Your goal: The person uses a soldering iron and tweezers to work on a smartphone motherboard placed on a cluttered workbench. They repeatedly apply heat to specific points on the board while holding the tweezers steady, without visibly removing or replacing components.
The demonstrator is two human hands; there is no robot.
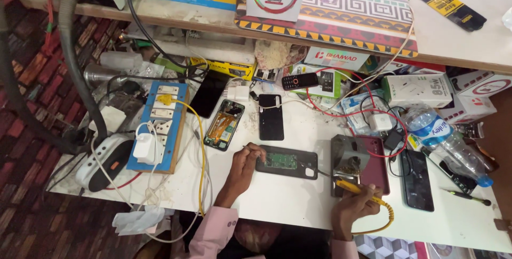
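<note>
An opened phone (pixel 286 162) with a green circuit board showing lies in the middle of the white table (pixel 277 197). My left hand (pixel 244 165) rests at its left end and pinches a thin wire or pin over the board. My right hand (pixel 354 204) grips a yellow-handled soldering iron (pixel 346 185), whose metal tip reaches toward the phone's right end. A coiled yellow cord (pixel 386 219) runs from the iron's handle.
Another opened phone (pixel 224 124), a black back cover (pixel 271 117), a dark phone (pixel 416 179) and a small metal stand (pixel 348 157) surround the work. A blue switchboard (pixel 159 126) sits left, a water bottle (pixel 447 142) right, boxes behind under a shelf.
</note>
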